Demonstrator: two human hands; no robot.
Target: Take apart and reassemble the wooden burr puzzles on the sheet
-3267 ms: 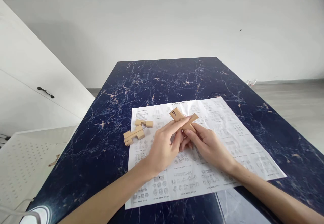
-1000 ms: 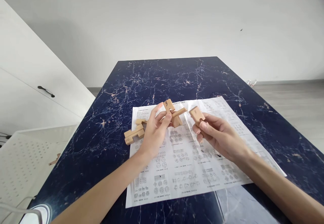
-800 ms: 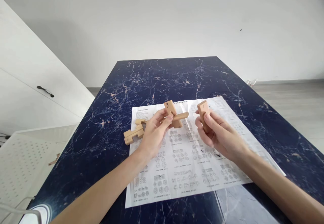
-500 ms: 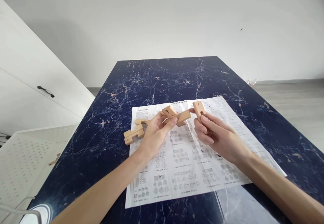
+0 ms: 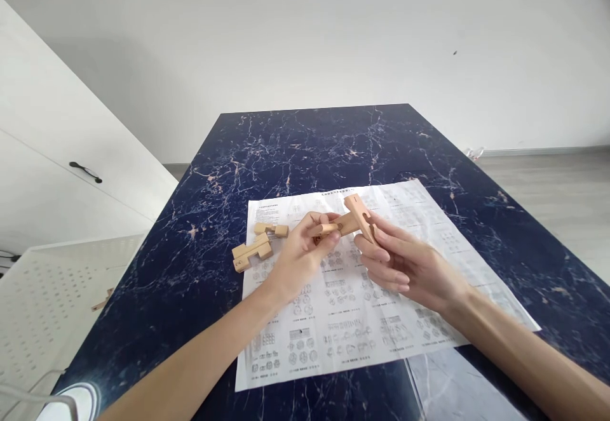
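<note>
Above the printed sheet [image 5: 343, 345], my left hand [image 5: 307, 249] pinches wooden puzzle pieces [image 5: 349, 223] that are joined crosswise; its fingers partly cover them. My right hand [image 5: 405, 256] grips another notched wooden puzzle piece [image 5: 358, 208], marked with a single stroke near its top end. This piece stands tilted against the end of the joined pieces, and whether it is fitted onto them I cannot tell. Left of my left hand lie more notched wooden puzzle pieces [image 5: 252, 253], at the sheet's left edge, with a further notched piece [image 5: 271, 229] just behind them.
A dark blue marbled table [image 5: 305, 148] carries the sheet, which has rows of small line drawings. To the left are a white perforated surface [image 5: 52, 294] and a white cabinet with a black handle [image 5: 86, 172]. A round white object [image 5: 71, 402] with a cable sits at the lower left.
Earlier both hands were together on the pieces; the right then held one piece apart. Now it has brought that piece left against the joined pieces, which my left hand has turned.
</note>
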